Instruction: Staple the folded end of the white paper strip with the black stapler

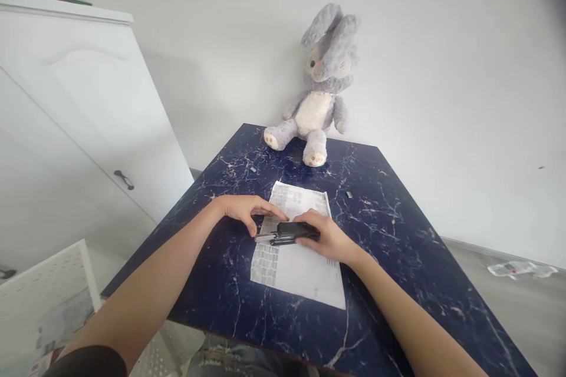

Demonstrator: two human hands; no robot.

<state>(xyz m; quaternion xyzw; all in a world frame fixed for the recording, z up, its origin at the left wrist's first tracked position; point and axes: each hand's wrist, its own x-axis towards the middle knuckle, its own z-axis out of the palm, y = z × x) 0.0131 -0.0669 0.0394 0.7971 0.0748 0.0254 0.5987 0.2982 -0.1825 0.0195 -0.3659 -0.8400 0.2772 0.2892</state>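
A black stapler [289, 230] lies over a printed sheet of paper [305, 274], its metal nose pointing left. My right hand [321, 234] is wrapped round the stapler's right end. On the paper's left edge, my left hand [256, 211] is spread with its thumb apart from the fingers, close to the stapler's metal nose. The fingertips of that hand lie near the middle of the sheet. The paper shows text and a block of grey print along its left side.
The dark blue marbled table [212, 283] carries a seated grey plush rabbit [315, 112] at its far end. Two small staple-like strips, one at left [253, 169] and one at right [349, 195], lie beyond the paper. A white cabinet [88, 100] and a white perforated basket [88, 271] stand left.
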